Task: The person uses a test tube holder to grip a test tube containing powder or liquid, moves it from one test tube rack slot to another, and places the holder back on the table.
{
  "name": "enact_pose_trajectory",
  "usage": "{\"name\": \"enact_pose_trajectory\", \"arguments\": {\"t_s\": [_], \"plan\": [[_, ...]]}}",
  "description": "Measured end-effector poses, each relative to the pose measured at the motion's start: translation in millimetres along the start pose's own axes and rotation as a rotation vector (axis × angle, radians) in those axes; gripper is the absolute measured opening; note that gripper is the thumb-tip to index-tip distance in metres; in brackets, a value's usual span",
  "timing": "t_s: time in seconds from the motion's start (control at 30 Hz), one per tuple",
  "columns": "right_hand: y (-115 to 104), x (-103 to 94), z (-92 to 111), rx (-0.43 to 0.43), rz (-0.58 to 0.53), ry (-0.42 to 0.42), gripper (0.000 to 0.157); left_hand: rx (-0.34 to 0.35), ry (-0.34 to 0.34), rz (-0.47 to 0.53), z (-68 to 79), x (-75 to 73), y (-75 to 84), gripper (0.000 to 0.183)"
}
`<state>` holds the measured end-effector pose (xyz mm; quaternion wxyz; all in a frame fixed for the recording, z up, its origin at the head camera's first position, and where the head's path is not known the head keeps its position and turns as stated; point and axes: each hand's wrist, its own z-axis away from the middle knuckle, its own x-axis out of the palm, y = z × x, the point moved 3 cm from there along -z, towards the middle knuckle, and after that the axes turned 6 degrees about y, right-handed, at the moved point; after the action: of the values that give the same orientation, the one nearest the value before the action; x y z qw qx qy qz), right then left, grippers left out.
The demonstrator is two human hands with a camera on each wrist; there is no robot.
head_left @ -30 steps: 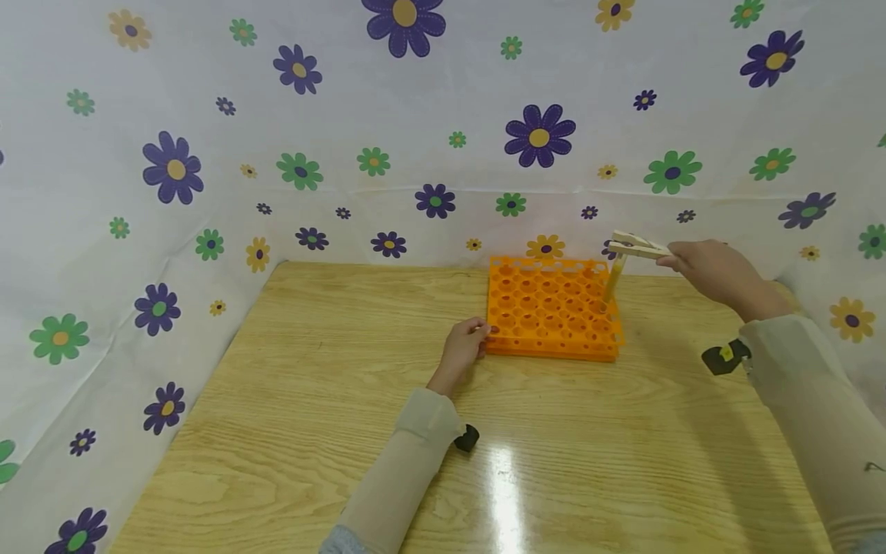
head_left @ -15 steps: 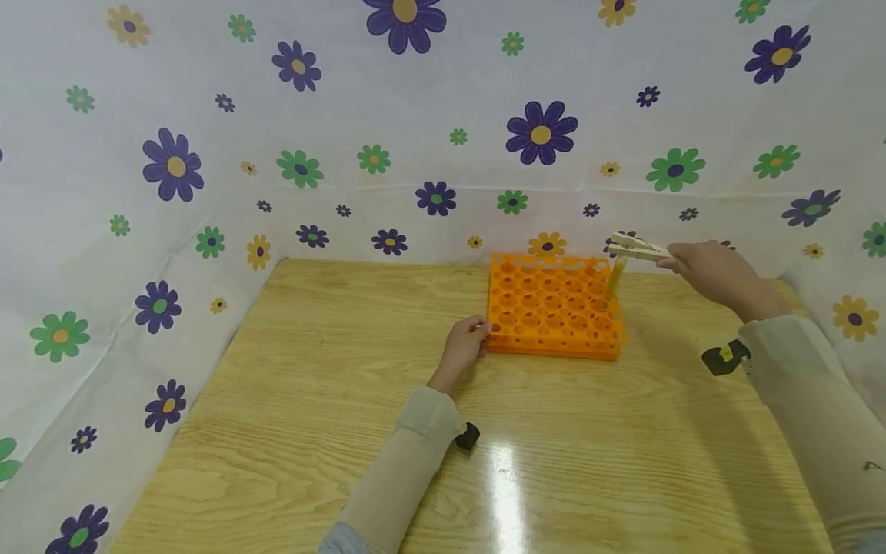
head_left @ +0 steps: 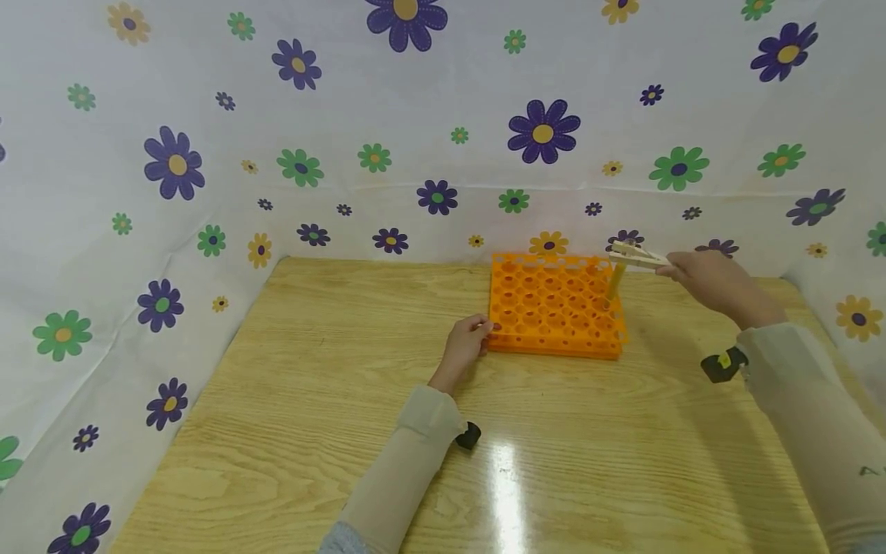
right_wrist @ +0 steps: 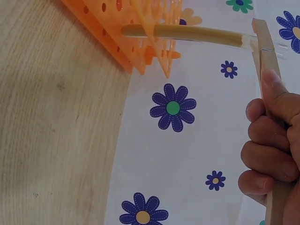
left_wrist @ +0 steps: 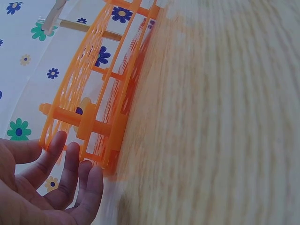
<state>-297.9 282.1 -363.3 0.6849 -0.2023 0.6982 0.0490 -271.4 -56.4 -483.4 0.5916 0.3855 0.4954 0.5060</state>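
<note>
An orange test tube rack (head_left: 554,308), with several rows of round holes, stands on the table. My left hand (head_left: 465,346) holds its near left corner; in the left wrist view the thumb and fingers (left_wrist: 70,173) are at the rack's end. My right hand (head_left: 723,288) grips a wooden test tube clamp (head_left: 640,257) by its handle. The clamp's jaws pinch a glass test tube (head_left: 614,285) near its mouth. Yellowish-brown liquid fills most of the tube (right_wrist: 201,34). Slightly tilted, the tube has its lower end in a hole on the rack's right side.
The light wooden table (head_left: 332,369) ends at a white sheet (head_left: 415,115) printed with flowers, close behind the rack. A black wrist camera (head_left: 723,364) hangs under the right sleeve, another (head_left: 468,436) under the left.
My right hand has lowered a little, bringing the clamp and test tube slightly further down into the rack. My left hand has stayed at the rack's corner.
</note>
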Motion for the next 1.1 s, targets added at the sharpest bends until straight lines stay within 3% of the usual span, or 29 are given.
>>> {"name": "enact_pose_trajectory", "arguments": {"t_s": [0.27, 0.67, 1.1], "plan": [[5, 10.9, 2, -0.004, -0.024, -0.037, 0.048, 0.0, -0.019, 0.025, 0.7, 0.1, 1.3, 0.022], [8, 23.9, 2, -0.013, -0.021, -0.021, 0.034, 0.003, -0.016, 0.026, -1.1, 0.1, -0.5, 0.021], [5, 30.8, 2, -0.017, -0.014, -0.022, 0.033, 0.0, -0.029, 0.024, -1.3, -0.7, -0.1, 0.023]]}}
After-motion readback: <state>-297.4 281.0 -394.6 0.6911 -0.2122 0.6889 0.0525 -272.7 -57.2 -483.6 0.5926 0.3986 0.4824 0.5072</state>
